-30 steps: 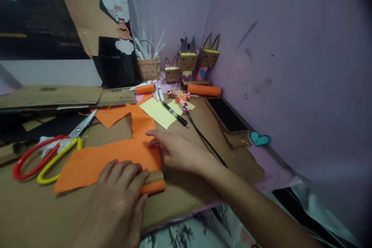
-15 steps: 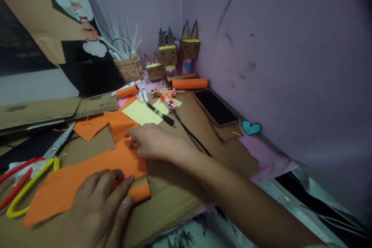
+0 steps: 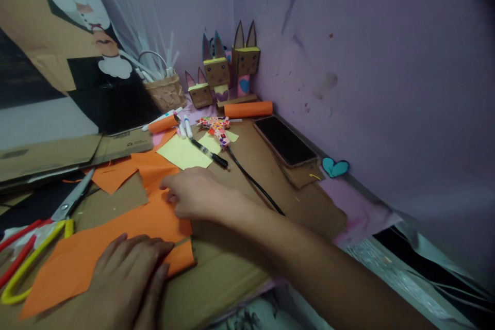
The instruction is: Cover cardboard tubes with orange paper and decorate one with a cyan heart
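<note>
A large sheet of orange paper [image 3: 112,241] lies on brown cardboard, its near right edge wrapped round a small roll [image 3: 181,258]. My left hand [image 3: 127,273] is closed over this roll, fingers on top and thumb along its near side; the palm covers part of the sheet. At the sheet's far part, my right hand [image 3: 193,193] rests with curled fingers on the paper, the forefinger at its surface. What lies under those fingertips is hidden. Left of the sheet are open scissors [image 3: 64,211] with red and yellow handles.
Beyond my hands lie yellow paper [image 3: 181,152], a black pen [image 3: 211,153], a patterned glue gun [image 3: 216,129] with a black cord and a phone [image 3: 286,140]. Box-headed cardboard figures [image 3: 216,72], an orange tube [image 3: 248,109] and a basket [image 3: 168,92] of white sticks stand at the back.
My left fingers have rolled forward over the wrapped edge, and the brown gap beside the roll has narrowed. My right hand stays in about the same place; the view has shifted slightly.
</note>
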`<state>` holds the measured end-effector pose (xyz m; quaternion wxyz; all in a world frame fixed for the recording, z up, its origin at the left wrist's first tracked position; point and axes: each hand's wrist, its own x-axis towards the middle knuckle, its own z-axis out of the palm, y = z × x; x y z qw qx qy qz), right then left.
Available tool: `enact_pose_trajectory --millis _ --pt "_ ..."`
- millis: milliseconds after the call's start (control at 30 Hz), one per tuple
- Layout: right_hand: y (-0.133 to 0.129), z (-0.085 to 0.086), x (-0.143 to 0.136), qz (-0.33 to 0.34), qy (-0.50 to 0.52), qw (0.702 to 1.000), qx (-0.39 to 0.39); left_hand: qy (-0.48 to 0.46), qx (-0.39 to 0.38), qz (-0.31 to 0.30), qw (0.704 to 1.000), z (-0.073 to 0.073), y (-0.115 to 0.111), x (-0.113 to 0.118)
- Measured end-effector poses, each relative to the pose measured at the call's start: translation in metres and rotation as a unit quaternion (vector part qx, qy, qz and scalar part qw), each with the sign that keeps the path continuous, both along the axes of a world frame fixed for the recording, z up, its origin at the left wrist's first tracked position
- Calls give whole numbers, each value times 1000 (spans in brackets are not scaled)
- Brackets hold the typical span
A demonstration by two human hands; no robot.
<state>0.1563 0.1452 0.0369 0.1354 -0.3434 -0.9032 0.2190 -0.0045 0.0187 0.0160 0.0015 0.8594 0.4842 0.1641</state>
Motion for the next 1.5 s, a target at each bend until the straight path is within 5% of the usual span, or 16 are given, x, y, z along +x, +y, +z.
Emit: enact_pose_trajectory --millis 300,467,700,933,1067,1267,1500 --pt "1 -7 -4 -8 18 1000 -12 74 59 -7 995 6 4 5" --pt "-1 3 3 -6 15 999 -44 93 63 -13 994 7 8 7" --pt "-54 21 32 -9 113 991 -77 50 22 39 998 17 12 20" --pt "-82 -11 30 3 133 991 -7 -30 -78 97 992 21 12 24" --pt "-79 -21 23 20 164 985 52 -95 -32 127 987 20 3 -1" --pt "-76 -28 20 27 189 976 109 -172 10 269 948 15 -20 -35" --pt "-72 -48 18 15 208 968 139 -295 -246 384 840 0 -25 -13"
